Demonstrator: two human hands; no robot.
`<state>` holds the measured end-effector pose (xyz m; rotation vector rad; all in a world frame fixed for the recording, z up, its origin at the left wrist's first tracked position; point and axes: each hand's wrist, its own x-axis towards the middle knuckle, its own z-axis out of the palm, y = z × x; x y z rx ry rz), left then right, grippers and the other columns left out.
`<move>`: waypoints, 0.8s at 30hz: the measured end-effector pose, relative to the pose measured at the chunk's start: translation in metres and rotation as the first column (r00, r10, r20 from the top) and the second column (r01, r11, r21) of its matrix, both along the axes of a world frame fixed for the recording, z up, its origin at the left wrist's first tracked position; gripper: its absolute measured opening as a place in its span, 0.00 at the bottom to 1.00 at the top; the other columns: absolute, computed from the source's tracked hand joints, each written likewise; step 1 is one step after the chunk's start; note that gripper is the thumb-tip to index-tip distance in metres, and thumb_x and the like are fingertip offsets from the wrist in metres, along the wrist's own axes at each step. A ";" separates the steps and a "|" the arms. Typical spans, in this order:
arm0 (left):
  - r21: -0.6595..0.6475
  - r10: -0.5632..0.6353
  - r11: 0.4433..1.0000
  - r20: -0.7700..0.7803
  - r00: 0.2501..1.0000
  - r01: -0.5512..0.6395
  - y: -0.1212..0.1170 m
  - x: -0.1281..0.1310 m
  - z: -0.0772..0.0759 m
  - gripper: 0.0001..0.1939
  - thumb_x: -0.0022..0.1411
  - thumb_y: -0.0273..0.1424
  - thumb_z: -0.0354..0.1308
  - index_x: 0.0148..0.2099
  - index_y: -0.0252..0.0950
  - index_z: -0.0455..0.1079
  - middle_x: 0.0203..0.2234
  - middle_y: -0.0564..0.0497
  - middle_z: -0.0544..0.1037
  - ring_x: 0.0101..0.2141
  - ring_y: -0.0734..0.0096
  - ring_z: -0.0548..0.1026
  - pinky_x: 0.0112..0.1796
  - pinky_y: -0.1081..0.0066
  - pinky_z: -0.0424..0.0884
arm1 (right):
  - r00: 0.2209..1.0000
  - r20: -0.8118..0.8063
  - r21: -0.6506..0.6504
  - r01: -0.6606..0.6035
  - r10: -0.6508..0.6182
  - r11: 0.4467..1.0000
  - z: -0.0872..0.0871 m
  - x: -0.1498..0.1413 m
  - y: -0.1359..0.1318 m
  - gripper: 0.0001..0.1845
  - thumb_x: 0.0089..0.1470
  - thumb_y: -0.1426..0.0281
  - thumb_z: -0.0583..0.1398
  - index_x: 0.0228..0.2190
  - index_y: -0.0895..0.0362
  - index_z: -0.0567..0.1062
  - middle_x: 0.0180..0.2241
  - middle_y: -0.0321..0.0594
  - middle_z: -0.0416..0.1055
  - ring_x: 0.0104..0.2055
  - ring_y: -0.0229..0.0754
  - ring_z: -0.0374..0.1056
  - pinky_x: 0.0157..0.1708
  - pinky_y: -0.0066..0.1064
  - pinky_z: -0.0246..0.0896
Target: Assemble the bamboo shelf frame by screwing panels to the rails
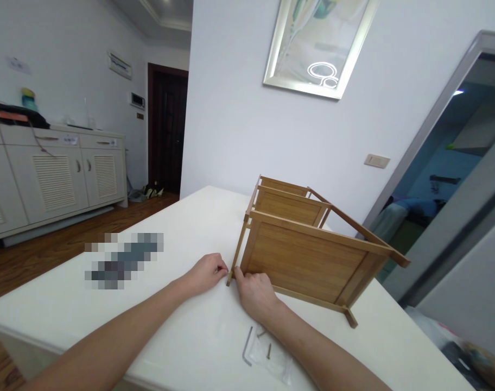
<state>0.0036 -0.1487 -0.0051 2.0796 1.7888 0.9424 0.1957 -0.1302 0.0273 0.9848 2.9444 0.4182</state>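
A bamboo shelf rack (pixel 308 255) lies on its side on the white table (pixel 178 217). My left hand (pixel 207 272) is pinched shut at the rack's near bottom corner, fingertips at the end of its leg; what it pinches is too small to name. My right hand (pixel 256 293) rests against the same corner, fingers curled on the frame. A grey hex key (pixel 247 346) and two small screws (pixel 267 347) lie on a clear plastic bag (pixel 274 361) just below my right wrist.
A blurred dark object (pixel 123 259) lies on the table to the left. White cabinets (pixel 48 174) stand along the left wall beyond a wooden floor. A doorway (pixel 435 179) opens on the right, and a framed picture (pixel 318 46) hangs on the wall behind.
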 end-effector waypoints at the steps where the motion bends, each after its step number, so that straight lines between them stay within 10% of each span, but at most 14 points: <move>1: 0.001 0.003 1.000 0.000 1.000 -0.003 0.001 0.000 -0.001 0.09 0.57 0.28 0.53 0.31 0.38 0.76 0.29 0.51 0.77 0.32 0.69 0.75 0.36 0.72 0.68 | 1.000 0.000 -0.001 -0.001 0.001 1.000 0.000 0.000 0.000 0.19 0.56 0.79 0.50 0.50 0.61 0.65 0.33 0.50 0.79 0.34 0.49 0.76 0.31 0.33 0.62; 24: 0.028 -0.037 0.999 -0.010 0.999 0.037 -0.001 0.003 -0.001 0.11 0.59 0.27 0.52 0.31 0.39 0.77 0.32 0.49 0.77 0.38 0.64 0.74 0.42 0.68 0.67 | 1.000 0.023 -0.002 0.000 0.000 1.000 0.002 0.000 -0.001 0.19 0.57 0.79 0.49 0.50 0.61 0.64 0.35 0.52 0.78 0.35 0.47 0.76 0.31 0.32 0.63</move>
